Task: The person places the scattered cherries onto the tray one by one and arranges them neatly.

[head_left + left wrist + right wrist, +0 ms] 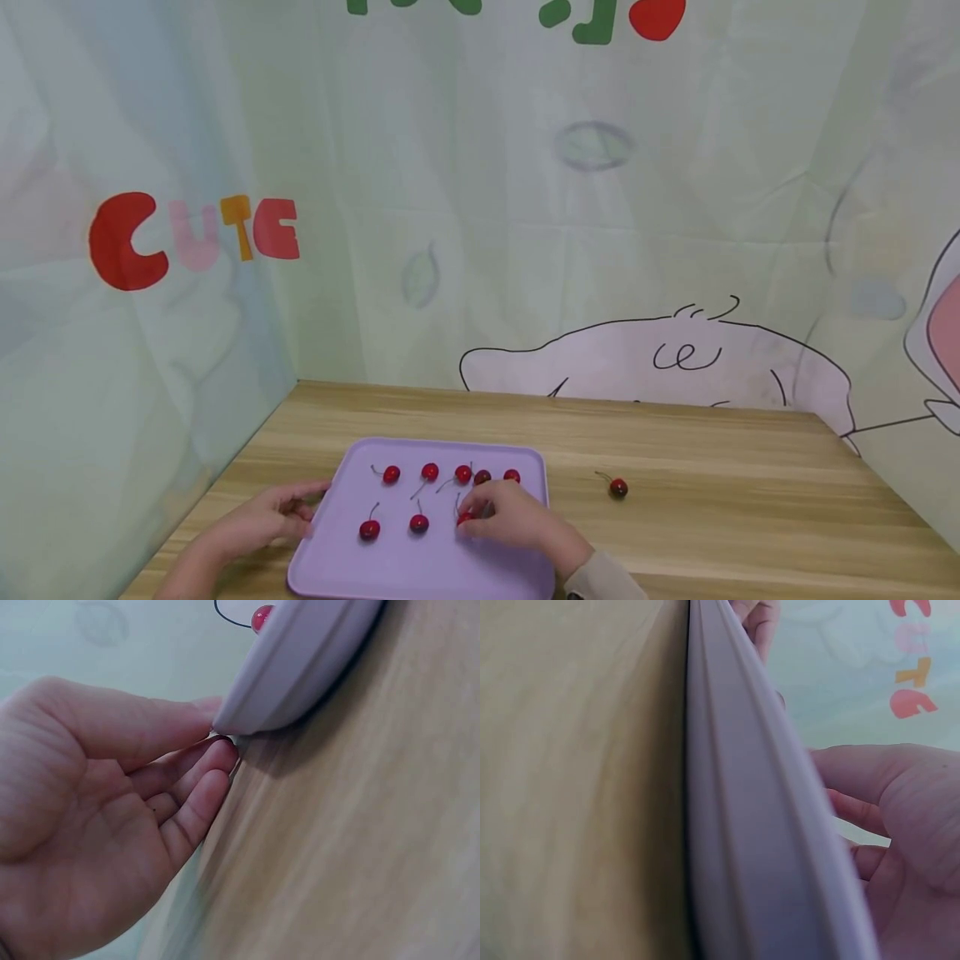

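A lilac tray (420, 575) lies on the wooden table, with several red cherries on it. My left hand (258, 521) is at the tray's left edge; in the left wrist view its thumb (150, 727) meets the rim and the other fingers curl close beneath. Over the tray, my right hand (517, 517) pinches a cherry (464, 518) by its fruit, stem pointing up. To its left lie two cherries, one near (418, 523) and one farther off (369, 530). The right wrist view shows the tray's side wall (757, 825) hiding the right fingertips and the held cherry.
Along the tray's far side, several more cherries (391, 474) form a loose row. One dark red cherry (618, 488) with a stem lies on the table (712, 517) right of the tray. Printed cloth walls (420, 208) stand behind and to the left.
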The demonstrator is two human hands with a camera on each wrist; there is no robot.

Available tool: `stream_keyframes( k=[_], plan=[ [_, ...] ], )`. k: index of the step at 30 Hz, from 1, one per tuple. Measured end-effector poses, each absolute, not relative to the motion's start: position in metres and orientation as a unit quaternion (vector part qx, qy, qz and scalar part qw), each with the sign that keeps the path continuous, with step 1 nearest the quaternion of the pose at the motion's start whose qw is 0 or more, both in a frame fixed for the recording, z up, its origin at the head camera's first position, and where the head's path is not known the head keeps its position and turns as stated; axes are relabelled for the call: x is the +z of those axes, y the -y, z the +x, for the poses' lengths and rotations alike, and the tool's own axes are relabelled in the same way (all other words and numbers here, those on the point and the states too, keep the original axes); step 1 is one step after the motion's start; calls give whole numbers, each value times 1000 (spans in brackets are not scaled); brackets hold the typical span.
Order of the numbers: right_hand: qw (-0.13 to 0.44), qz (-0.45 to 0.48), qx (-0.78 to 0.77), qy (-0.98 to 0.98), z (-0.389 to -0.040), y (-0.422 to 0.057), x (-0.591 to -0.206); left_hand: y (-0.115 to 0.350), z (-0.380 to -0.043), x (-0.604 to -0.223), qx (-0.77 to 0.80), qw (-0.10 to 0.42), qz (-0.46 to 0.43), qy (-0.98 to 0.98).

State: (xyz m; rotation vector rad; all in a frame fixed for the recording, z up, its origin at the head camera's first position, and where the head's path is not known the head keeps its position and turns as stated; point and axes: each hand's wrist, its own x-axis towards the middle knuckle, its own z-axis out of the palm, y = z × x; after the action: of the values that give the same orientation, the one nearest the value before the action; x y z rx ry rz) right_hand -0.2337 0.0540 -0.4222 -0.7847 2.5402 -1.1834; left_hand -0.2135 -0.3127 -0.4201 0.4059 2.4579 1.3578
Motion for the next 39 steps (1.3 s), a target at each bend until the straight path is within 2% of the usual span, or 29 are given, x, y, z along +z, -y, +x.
stream_keyframes(
  k=[20, 29, 39],
  plan=[
    [113, -265, -406, -867, -235, -57, -418, 312, -213, -418, 477, 157, 142, -853],
    [55, -283, -393, -873, -240, -70, -407, 311, -211, -418, 470, 151, 146, -857],
    [5, -273, -360, -892, -240, -121, -361, 312, -212, -421, 471, 145, 135, -860]
  ],
)
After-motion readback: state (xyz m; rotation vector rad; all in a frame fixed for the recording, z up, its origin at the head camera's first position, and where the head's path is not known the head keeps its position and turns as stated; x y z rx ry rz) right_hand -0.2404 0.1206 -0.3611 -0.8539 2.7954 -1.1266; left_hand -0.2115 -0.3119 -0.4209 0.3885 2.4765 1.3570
